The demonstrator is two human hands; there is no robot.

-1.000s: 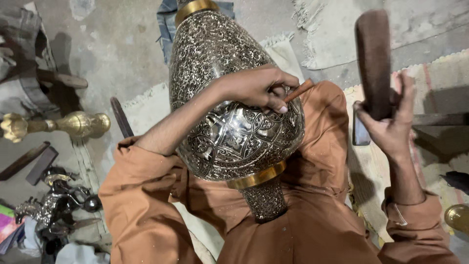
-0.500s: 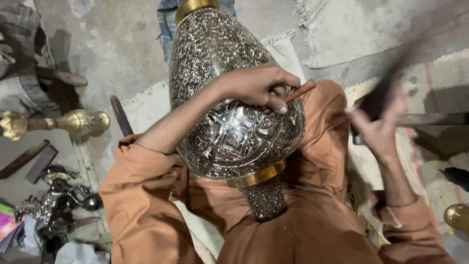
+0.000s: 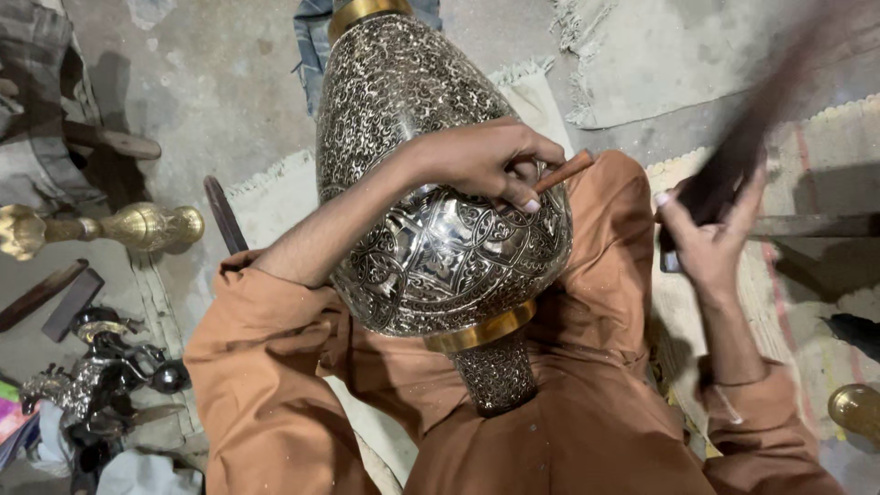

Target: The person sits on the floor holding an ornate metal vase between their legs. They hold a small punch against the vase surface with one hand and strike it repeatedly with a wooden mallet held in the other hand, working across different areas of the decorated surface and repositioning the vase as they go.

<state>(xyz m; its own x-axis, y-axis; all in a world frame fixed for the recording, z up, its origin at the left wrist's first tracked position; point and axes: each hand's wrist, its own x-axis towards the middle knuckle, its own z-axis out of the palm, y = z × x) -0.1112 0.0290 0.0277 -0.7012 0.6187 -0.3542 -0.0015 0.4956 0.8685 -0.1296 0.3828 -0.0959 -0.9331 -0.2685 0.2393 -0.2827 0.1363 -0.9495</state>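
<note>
Left hand (image 3: 490, 160): closed around a short chisel (image 3: 561, 171), whose reddish-brown end juts out past the fingers; the tip is hidden against the vase (image 3: 440, 247), so the exact point of contact cannot be told. The forearm lies across the vase's belly.

Right hand (image 3: 710, 243): fist closed on the handle of a dark mallet (image 3: 761, 119), held up and well apart from the chisel. The mallet is blurred by motion, so its shape and angle are uncertain.

Vase: a large metal vessel, lying tilted across the person's lap, its narrow foot toward the body and its gold-banded neck pointing away. A second gold band (image 3: 481, 332) rings the joint above the foot.

State of the work, as judged from the surface: dense scrollwork already covers the upper body, the foot and nearly all the visible belly, where larger medallion patterns show bright and crisp. The hand sits over the belly's right shoulder, so whatever remains seems confined to detail under or near the chisel; the far side of the vase is out of sight and cannot be judged.

Surroundings: orange sleeves and lap (image 3: 587, 440), worn rugs (image 3: 807, 302) on a concrete floor (image 3: 229, 82), a brass stand (image 3: 110, 227) lying at left, and dark metal figurines (image 3: 101, 380) near the lower left corner.
</note>
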